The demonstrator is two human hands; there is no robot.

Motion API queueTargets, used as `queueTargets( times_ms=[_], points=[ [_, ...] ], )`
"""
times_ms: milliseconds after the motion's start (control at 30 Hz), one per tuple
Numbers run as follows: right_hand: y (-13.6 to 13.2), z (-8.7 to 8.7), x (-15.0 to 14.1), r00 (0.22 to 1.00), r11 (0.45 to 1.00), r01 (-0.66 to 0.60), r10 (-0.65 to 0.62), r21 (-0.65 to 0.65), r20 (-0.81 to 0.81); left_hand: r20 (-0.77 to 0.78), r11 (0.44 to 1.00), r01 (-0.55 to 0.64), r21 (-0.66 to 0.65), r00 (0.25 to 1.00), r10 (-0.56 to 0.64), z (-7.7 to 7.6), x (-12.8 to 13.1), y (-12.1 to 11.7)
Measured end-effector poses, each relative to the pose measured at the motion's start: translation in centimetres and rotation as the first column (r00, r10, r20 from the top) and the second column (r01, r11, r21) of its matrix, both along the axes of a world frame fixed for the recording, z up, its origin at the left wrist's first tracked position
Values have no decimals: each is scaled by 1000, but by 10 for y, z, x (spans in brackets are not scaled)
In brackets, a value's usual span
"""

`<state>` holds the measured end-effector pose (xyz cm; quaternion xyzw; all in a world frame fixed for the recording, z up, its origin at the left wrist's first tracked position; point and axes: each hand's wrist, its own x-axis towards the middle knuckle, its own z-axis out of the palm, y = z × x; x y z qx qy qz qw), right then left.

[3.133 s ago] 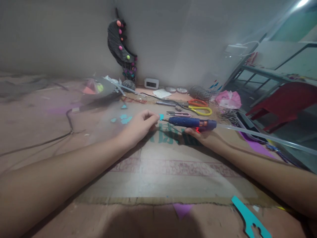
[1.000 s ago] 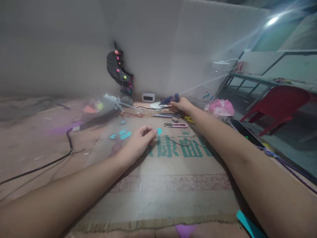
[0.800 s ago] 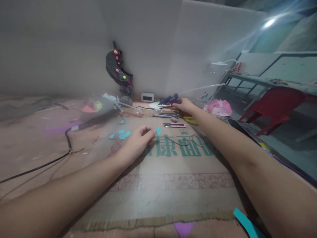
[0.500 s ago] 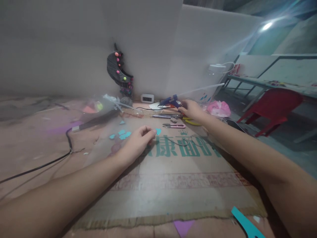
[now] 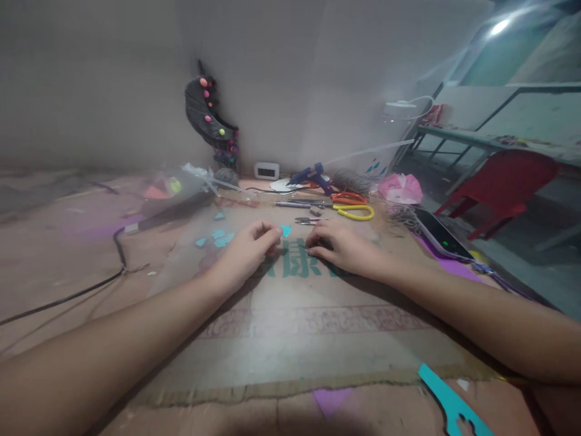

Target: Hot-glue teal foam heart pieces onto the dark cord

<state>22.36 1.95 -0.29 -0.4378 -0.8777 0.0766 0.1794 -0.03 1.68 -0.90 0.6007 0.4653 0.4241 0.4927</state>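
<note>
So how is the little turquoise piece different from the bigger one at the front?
The small piece is compact; the large piece is long, with a cut-out notch. The small piece sits at the fingertips of the left hand, while the large piece lies untouched at lower right. Both are turquoise.

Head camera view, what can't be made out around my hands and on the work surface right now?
All in the head view:
- Small snips: handle end hidden behind your right hand.
- Small turquoise piece: edge covered by your left hand.
- Your right fingertips: too blurred to tell whether they grip anything.
- Large turquoise cutout: cut off by the bottom edge.
- White clock: digits too small to read.
</note>
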Motion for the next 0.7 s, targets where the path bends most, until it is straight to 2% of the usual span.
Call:
queueTargets(
  times_ms=[133,300,467,600,700],
  points=[
    [1,-10,-1,997,996,-10,16,84,-80,3,1000,-13,1,1000,13,1,0,0],
    [-14,-5,-7,975,987,26,10,156,-221,23,1000,-4,-11,1000,4,3,2,-2],
    [-26,0,-13,950,966,-43,119,256,-289,18,1000,-9,-27,1000,9,7,4,-6],
    [-26,2,-13,951,963,-99,165,250,-260,-17,999,17,32,1000,-16,9,4,-7],
    [-24,4,-12,951,944,-128,203,303,-233,-72,996,63,64,996,-58,8,4,-8]
  ],
)
